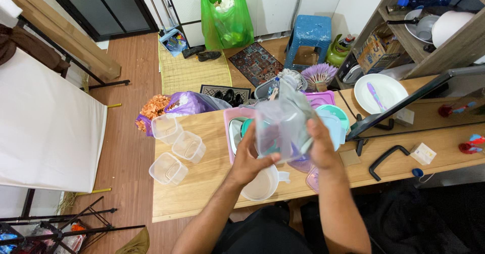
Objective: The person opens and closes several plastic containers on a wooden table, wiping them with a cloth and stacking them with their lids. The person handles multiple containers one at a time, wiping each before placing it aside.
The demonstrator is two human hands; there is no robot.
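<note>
Both my hands hold a clear plastic bag (283, 120) up above the wooden table (202, 193). My left hand (248, 158) grips its lower left edge and my right hand (319, 143) grips its right side. The bag looks thin and crumpled, and teal and blue shapes show through it. Under the bag lie a pink tray (231, 125), a teal lid (337, 113) and a purple lid (319, 98). A white cup (262, 186) with a handle stands just below my left hand.
Three clear square containers (174, 150) stand at the table's left end. A white plate (386, 90) with a purple utensil, a dark screen (404, 105), a black handle (385, 159) and a small white box (423, 154) lie to the right. A green bag (226, 16) hangs beyond.
</note>
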